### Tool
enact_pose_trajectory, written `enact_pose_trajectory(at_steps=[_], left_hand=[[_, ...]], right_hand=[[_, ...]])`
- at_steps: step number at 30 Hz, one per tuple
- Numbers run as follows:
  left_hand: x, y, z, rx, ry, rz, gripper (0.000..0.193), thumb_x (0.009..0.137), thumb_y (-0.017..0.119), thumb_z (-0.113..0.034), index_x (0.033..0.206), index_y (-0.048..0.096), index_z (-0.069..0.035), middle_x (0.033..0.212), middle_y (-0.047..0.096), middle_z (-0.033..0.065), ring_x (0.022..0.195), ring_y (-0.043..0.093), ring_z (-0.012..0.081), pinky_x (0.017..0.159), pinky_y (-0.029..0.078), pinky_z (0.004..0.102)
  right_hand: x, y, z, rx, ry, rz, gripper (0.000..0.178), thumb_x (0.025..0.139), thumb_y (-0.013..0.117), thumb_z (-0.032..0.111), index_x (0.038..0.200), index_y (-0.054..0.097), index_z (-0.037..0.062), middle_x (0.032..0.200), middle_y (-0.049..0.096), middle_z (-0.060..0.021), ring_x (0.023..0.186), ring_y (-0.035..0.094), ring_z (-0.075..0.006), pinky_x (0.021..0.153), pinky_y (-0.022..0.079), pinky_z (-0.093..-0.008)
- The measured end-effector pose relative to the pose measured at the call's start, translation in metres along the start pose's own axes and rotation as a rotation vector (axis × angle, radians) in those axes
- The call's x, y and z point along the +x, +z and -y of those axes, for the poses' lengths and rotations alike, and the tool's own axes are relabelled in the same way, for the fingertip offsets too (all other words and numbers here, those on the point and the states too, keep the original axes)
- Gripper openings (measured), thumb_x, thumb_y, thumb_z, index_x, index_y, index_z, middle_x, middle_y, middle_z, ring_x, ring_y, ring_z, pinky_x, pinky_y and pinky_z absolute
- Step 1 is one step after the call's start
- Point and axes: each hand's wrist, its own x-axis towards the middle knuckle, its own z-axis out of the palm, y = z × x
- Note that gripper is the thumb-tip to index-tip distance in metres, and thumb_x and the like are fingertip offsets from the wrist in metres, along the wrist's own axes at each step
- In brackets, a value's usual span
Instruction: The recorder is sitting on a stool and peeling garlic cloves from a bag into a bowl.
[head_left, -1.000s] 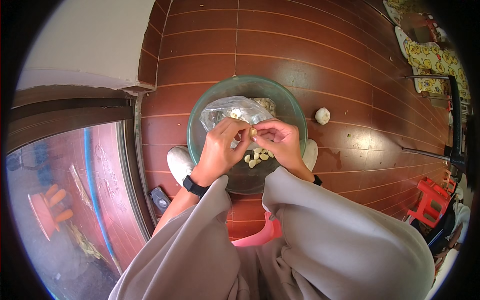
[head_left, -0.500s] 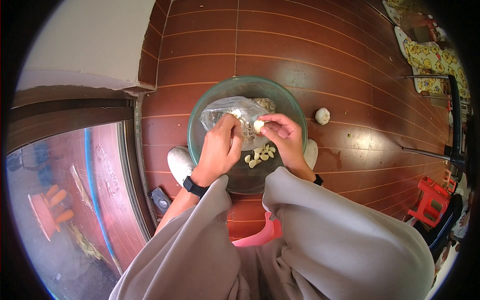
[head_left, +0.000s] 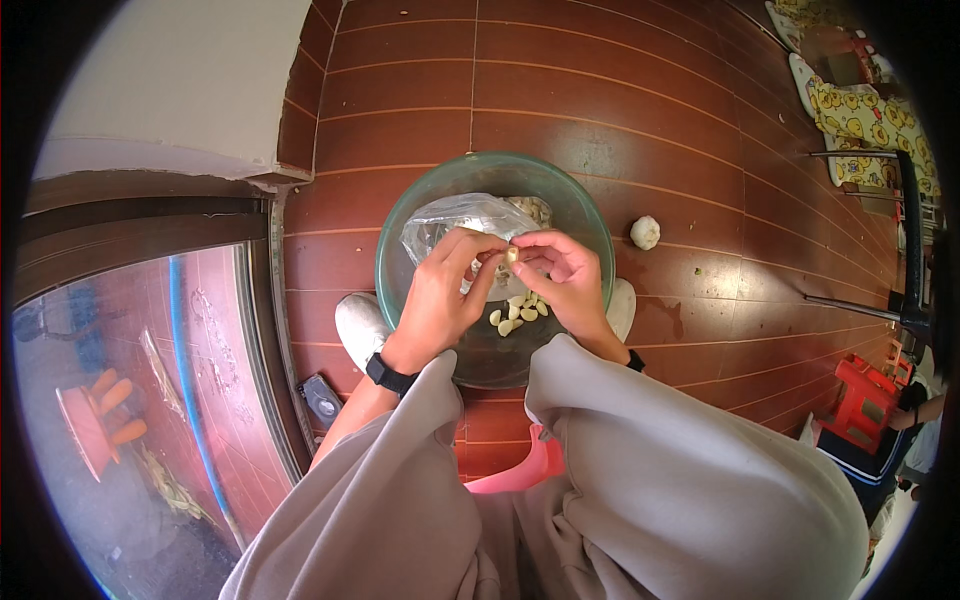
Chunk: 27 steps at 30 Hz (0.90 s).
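Observation:
Between both hands, above a green basin (head_left: 383, 225), is a pale garlic clove (head_left: 513, 255). My right hand (head_left: 568, 283) pinches it between thumb and fingers. From the other side, my left hand (head_left: 440, 295) has its thumb and fingertips closed at the same clove. Beneath the hands, several peeled cloves (head_left: 515, 318) lie in a small pile on the basin's bottom. A clear plastic bag (head_left: 440, 215) spreads behind them in the basin, partly covered by my fingers. More unpeeled garlic (head_left: 533, 208) shows at the bag's far right side.
A whole garlic bulb (head_left: 645, 232) lies on the brown tiled floor right of the basin. My shoes flank the basin. A small dark box-like object (head_left: 321, 400) is by the glass door at left. A red stool (head_left: 862, 402) and part of another person are at the right edge.
My left hand has risen from the bag and come rightward to the clove in my right hand. At the right edge, another person's arm has come into view near the red stool.

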Motion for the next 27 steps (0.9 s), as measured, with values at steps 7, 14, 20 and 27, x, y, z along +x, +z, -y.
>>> enact_pose_trajectory(at_steps=[7, 14, 20, 27], left_hand=[[-0.003, 0.001, 0.007, 0.085, 0.051, -0.003, 0.020, 0.092, 0.076, 0.006, 0.110, 0.074, -0.002, 0.102, 0.073, 0.0132, 0.087, 0.072, 0.0287, 0.072, 0.059, 0.0369], [-0.003, 0.002, 0.003, 0.187, 0.153, -0.011, 0.021, 0.088, 0.075, 0.006, 0.107, 0.070, -0.001, 0.096, 0.069, 0.0159, 0.087, 0.071, 0.0372, 0.075, 0.059, 0.0448], [-0.004, 0.002, 0.004, 0.155, 0.119, -0.008, 0.023, 0.087, 0.075, 0.007, 0.107, 0.068, 0.000, 0.096, 0.068, 0.0161, 0.085, 0.070, 0.0367, 0.073, 0.060, 0.0437], [-0.007, 0.001, 0.009, 0.132, 0.002, -0.013, 0.025, 0.090, 0.075, 0.008, 0.112, 0.069, -0.003, 0.103, 0.073, 0.0149, 0.081, 0.074, 0.0263, 0.067, 0.060, 0.0358]], right_hand=[[-0.002, 0.002, 0.000, -0.053, 0.007, -0.010, 0.034, 0.092, 0.080, -0.006, 0.125, 0.071, -0.0040, 0.120, 0.075, -0.0097, 0.106, 0.073, -0.0160, 0.097, 0.060, -0.0328], [-0.002, 0.004, 0.001, -0.068, 0.013, -0.021, 0.032, 0.090, 0.081, -0.008, 0.121, 0.072, -0.0062, 0.117, 0.076, -0.0107, 0.102, 0.074, -0.0154, 0.094, 0.061, -0.0318], [-0.002, 0.005, -0.001, -0.015, 0.027, -0.004, 0.033, 0.090, 0.080, -0.009, 0.122, 0.071, -0.0066, 0.118, 0.075, -0.0118, 0.104, 0.074, -0.0160, 0.095, 0.062, -0.0321], [-0.001, -0.003, -0.006, 0.034, -0.008, -0.073, 0.036, 0.094, 0.077, -0.009, 0.129, 0.069, -0.0059, 0.125, 0.074, -0.0141, 0.111, 0.073, -0.0181, 0.100, 0.061, -0.0322]])
